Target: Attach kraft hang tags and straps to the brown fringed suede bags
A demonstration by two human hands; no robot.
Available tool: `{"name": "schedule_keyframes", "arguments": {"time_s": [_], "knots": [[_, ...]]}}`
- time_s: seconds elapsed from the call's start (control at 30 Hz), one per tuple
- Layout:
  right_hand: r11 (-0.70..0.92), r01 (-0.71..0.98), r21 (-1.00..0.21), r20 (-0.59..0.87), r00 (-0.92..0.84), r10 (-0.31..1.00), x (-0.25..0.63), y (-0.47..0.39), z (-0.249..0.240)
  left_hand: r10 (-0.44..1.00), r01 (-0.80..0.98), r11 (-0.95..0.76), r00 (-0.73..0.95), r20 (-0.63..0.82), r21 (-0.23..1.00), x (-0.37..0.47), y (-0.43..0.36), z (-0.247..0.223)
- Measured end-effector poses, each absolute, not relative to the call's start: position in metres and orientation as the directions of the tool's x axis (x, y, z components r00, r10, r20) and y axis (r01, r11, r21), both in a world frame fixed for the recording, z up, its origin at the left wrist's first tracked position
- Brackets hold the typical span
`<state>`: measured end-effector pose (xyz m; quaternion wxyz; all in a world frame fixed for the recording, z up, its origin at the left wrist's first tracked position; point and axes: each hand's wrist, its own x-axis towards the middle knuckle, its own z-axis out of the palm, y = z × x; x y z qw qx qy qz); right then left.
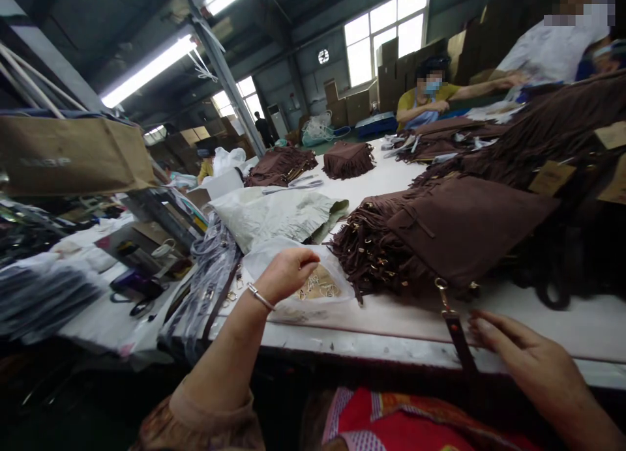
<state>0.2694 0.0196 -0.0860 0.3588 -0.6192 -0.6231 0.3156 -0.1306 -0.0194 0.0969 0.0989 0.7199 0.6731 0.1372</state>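
Note:
My left hand [286,274], with a bracelet at the wrist, is held over an open clear plastic bag [264,255] that contains tan tags with pale strings [317,285]. Its fingers are curled together; what they hold, if anything, is hidden. On the right, my right hand [513,340] is beside a dark strap [457,340], fingers together near its edge; whether it grips anything is unclear. A gold clasp [443,294] joins that strap to a brown bag [469,226], which lies on a pile of fringed brown bags [366,249].
Wrapped straps [210,275] hang over the table edge [342,343] at left. Behind the plastic bag lies a pale green sheet [278,213]. More fringed bags [562,125] are heaped at right. A person in yellow [408,102] and another in white [552,50] are across the table.

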Motion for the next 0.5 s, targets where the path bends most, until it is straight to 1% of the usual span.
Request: {"name": "schedule_keyframes", "arguments": {"time_s": [0.03, 0.1, 0.2, 0.27, 0.33, 0.4, 0.5], "knots": [[0.005, 0.552, -0.834, 0.025, 0.03, 0.999, 0.272, 0.021, -0.09, 0.999, 0.973, -0.024, 0.028, -0.014, 0.228, -0.147, -0.011, 0.09], [-0.036, 0.555, -0.831, -0.028, 0.023, 0.999, 0.275, 0.022, -0.096, 0.996, 0.99, 0.026, -0.013, -0.089, 0.142, -0.172, 0.004, 0.069], [0.004, 0.561, -0.828, 0.003, -0.004, 1.0, 0.276, 0.023, -0.102, 0.99, 0.99, 0.075, -0.059, -0.125, 0.121, -0.191, 0.018, 0.034], [0.018, 0.564, -0.825, 0.008, -0.02, 1.0, 0.276, 0.023, -0.103, 0.987, 0.987, 0.101, -0.084, -0.134, 0.128, -0.195, 0.023, 0.018], [0.008, 0.565, -0.825, -0.007, -0.024, 1.0, 0.275, 0.024, -0.103, 0.988, 0.981, 0.116, -0.098, -0.123, 0.155, -0.197, 0.025, 0.011], [-0.005, 0.557, -0.83, -0.021, -0.022, 1.0, 0.275, 0.024, -0.103, 0.992, 0.973, 0.111, -0.096, -0.085, 0.204, -0.199, 0.023, 0.016], [0.003, 0.545, -0.839, -0.01, -0.021, 1.0, 0.274, 0.023, -0.102, 0.995, 0.949, 0.092, -0.095, -0.004, 0.302, -0.207, 0.014, 0.037]]}}
